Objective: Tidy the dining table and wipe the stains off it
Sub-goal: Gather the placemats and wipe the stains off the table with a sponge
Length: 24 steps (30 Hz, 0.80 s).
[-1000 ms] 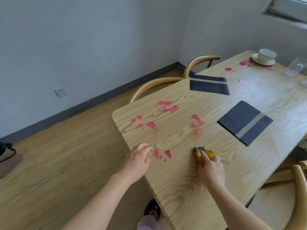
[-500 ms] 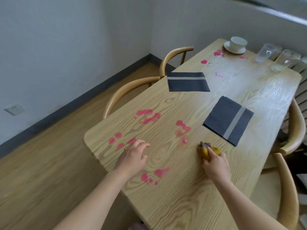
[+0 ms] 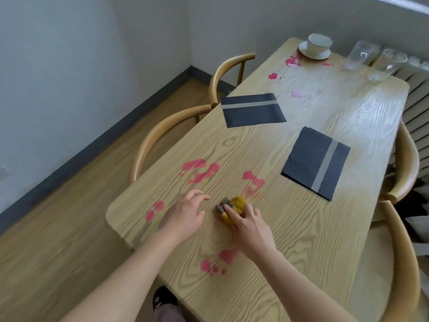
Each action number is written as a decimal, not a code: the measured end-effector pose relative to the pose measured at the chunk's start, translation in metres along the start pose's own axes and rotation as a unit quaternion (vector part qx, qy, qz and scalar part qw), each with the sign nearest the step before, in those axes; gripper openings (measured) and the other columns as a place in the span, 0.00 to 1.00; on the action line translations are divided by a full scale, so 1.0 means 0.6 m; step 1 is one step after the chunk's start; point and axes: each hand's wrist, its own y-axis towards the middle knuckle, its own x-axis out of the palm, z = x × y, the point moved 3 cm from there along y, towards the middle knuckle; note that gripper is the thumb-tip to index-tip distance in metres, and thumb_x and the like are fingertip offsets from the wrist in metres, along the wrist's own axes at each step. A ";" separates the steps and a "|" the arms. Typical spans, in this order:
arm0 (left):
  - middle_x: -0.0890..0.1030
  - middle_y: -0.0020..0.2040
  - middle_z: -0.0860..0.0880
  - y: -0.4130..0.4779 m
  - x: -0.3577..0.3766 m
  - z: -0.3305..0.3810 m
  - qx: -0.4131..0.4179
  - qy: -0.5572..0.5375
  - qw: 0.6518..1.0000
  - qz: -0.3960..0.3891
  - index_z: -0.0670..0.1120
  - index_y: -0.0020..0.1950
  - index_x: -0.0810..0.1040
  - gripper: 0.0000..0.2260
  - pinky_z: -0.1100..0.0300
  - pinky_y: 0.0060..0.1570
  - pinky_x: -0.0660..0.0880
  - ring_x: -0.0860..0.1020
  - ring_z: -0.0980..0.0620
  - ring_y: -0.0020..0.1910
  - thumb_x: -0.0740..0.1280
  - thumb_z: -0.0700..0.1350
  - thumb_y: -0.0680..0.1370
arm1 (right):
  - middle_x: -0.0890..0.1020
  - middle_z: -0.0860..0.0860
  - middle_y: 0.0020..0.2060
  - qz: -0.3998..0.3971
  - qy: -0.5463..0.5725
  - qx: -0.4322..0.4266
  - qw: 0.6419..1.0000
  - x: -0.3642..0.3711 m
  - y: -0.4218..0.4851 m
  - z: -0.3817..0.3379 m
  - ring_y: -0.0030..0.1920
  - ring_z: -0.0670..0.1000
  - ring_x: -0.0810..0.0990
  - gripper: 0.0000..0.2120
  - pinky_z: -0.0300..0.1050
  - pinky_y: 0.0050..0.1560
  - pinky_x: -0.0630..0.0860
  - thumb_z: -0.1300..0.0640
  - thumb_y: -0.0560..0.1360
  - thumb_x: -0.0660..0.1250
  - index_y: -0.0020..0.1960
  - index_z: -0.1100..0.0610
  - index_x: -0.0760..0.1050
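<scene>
My right hand (image 3: 249,225) presses a yellow and grey cloth (image 3: 233,205) onto the wooden dining table (image 3: 313,228), its fingers curled over the cloth. A smeared pink stain (image 3: 251,182) lies just beyond the cloth. My left hand (image 3: 185,213) rests flat on the table beside it, fingers relaxed, holding nothing. Other pink stains show near the left edge (image 3: 154,210), further back (image 3: 200,170), close to me (image 3: 218,261) and at the far end (image 3: 291,61). Two dark placemats with a grey stripe (image 3: 251,110) (image 3: 315,161) lie on the table.
A white cup on a saucer (image 3: 316,46) and two glasses (image 3: 358,54) (image 3: 387,63) stand at the far end. Wooden chairs sit along the left (image 3: 167,131) (image 3: 229,68) and right (image 3: 408,159) (image 3: 404,263) sides. A radiator (image 3: 417,98) lines the far right wall.
My right hand has dragged the cloth left through the middle stain, smearing it. My left hand stays flat on the table, and the view has shifted over the table.
</scene>
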 end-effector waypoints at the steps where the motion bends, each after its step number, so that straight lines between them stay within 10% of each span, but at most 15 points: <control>1: 0.65 0.71 0.55 0.006 -0.003 0.000 0.005 0.000 1.000 0.002 0.52 0.70 0.68 0.18 0.57 0.64 0.69 0.69 0.53 0.67 0.61 0.44 0.80 | 0.65 0.53 0.61 0.016 0.003 0.032 0.999 -0.004 0.001 0.025 0.59 0.55 0.66 0.29 0.47 0.48 0.74 0.54 0.79 0.58 0.75 0.37 0.52; 8: 0.66 0.70 0.54 0.040 -0.017 -0.005 0.015 0.004 1.000 0.001 0.50 0.69 0.70 0.18 0.57 0.64 0.69 0.68 0.53 0.68 0.62 0.44 0.79 | 0.68 0.57 0.58 0.051 0.083 0.264 0.960 -0.056 0.043 0.191 0.59 0.60 0.70 0.24 0.52 0.59 0.70 0.50 0.80 0.56 0.76 0.43 0.58; 19: 0.65 0.71 0.55 0.101 -0.016 0.021 0.024 -0.006 1.000 -0.001 0.52 0.69 0.70 0.18 0.56 0.66 0.67 0.67 0.53 0.69 0.62 0.45 0.79 | 0.64 0.54 0.63 -0.005 0.035 -0.022 0.999 -0.008 0.047 -0.020 0.62 0.57 0.66 0.30 0.48 0.51 0.77 0.55 0.79 0.58 0.76 0.42 0.51; 24: 0.68 0.69 0.54 0.125 -0.023 0.033 0.047 -0.006 0.999 0.025 0.51 0.68 0.71 0.17 0.58 0.65 0.68 0.69 0.53 0.67 0.63 0.43 0.79 | 0.67 0.54 0.62 0.054 0.063 0.135 0.987 -0.050 0.095 0.106 0.61 0.57 0.70 0.26 0.49 0.56 0.73 0.50 0.79 0.59 0.76 0.43 0.58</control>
